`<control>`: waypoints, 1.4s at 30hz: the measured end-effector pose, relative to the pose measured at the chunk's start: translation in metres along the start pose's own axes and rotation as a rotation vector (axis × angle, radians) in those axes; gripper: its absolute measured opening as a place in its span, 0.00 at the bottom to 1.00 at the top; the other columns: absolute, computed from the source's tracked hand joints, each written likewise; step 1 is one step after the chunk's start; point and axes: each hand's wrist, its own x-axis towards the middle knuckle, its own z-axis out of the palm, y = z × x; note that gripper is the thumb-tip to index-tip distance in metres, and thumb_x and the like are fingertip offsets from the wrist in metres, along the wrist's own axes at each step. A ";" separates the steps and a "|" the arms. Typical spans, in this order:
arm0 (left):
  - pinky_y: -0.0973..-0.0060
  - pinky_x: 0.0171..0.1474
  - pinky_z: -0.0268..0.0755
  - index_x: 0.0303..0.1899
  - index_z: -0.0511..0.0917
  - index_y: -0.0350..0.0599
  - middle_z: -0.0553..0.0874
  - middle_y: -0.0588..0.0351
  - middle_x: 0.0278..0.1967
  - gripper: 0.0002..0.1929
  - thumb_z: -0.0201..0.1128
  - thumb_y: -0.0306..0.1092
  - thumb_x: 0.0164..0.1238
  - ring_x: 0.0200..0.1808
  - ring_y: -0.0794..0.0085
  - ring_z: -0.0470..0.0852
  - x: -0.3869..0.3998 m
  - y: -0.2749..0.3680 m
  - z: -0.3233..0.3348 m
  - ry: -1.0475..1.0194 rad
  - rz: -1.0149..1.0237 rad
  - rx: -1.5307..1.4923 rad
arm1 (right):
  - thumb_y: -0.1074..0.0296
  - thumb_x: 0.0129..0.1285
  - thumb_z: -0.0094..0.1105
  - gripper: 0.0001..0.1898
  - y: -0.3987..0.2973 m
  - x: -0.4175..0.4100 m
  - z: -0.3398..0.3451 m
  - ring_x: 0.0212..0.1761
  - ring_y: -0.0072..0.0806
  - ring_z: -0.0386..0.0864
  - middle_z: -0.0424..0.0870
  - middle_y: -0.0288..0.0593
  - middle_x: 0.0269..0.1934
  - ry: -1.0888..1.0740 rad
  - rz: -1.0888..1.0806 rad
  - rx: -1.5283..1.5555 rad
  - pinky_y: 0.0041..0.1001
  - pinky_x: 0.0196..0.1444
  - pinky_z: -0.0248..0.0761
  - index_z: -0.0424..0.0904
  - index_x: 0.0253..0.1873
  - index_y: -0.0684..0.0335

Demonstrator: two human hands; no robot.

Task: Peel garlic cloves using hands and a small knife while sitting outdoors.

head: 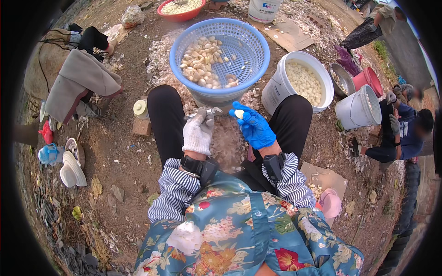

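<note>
My left hand (199,132), in a white knit glove, grips a small metal knife (209,111) with a curved tip that points right. My right hand (255,127), in a blue rubber glove, pinches a pale peeled garlic clove (239,114) between thumb and fingers. The two hands are apart, above garlic skins between my knees. Just beyond them a blue plastic colander (220,90) holds unpeeled garlic cloves (200,65), heaped on its left side, with water around them. To its right stands a white bucket (276,89) filled with peeled cloves (304,82).
A red basin (181,16) of cloves and another white bucket (257,15) stand beyond the colander. A lidded jar (140,108) rests on a brick (141,126) by my left knee. Another bucket (359,110), a metal bowl (342,81) and several people are around me.
</note>
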 end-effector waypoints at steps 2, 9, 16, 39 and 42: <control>0.80 0.35 0.73 0.43 0.75 0.36 0.81 0.53 0.38 0.07 0.56 0.27 0.66 0.36 0.72 0.80 -0.011 0.001 0.024 0.037 0.078 0.155 | 0.72 0.61 0.58 0.23 0.000 0.000 0.000 0.42 0.21 0.79 0.78 0.47 0.52 0.044 -0.016 -0.028 0.14 0.41 0.72 0.68 0.61 0.68; 0.81 0.36 0.76 0.46 0.76 0.36 0.83 0.53 0.38 0.13 0.63 0.27 0.61 0.36 0.75 0.82 -0.028 -0.008 0.052 0.019 0.294 0.648 | 0.74 0.60 0.58 0.22 0.000 -0.001 0.003 0.40 0.24 0.80 0.79 0.45 0.51 0.103 -0.116 -0.305 0.18 0.43 0.71 0.70 0.60 0.65; 0.80 0.39 0.76 0.45 0.76 0.34 0.84 0.52 0.38 0.12 0.62 0.23 0.60 0.37 0.75 0.83 -0.030 -0.014 0.052 -0.099 0.290 0.668 | 0.72 0.59 0.61 0.20 0.004 -0.002 -0.003 0.40 0.23 0.79 0.80 0.41 0.48 0.139 -0.130 -0.403 0.20 0.44 0.71 0.74 0.57 0.65; 0.77 0.42 0.77 0.45 0.75 0.31 0.83 0.49 0.39 0.11 0.58 0.20 0.61 0.38 0.72 0.83 -0.025 -0.018 0.037 -0.066 0.260 0.743 | 0.77 0.58 0.59 0.19 0.009 0.001 -0.002 0.49 0.25 0.78 0.80 0.44 0.50 0.150 -0.164 -0.395 0.22 0.51 0.70 0.75 0.55 0.68; 0.77 0.41 0.77 0.45 0.75 0.31 0.84 0.50 0.37 0.10 0.58 0.21 0.62 0.36 0.73 0.83 -0.021 -0.012 0.034 -0.040 0.240 0.699 | 0.77 0.58 0.59 0.21 0.006 -0.002 0.012 0.48 0.24 0.78 0.80 0.42 0.49 0.182 -0.157 -0.472 0.22 0.51 0.70 0.72 0.58 0.68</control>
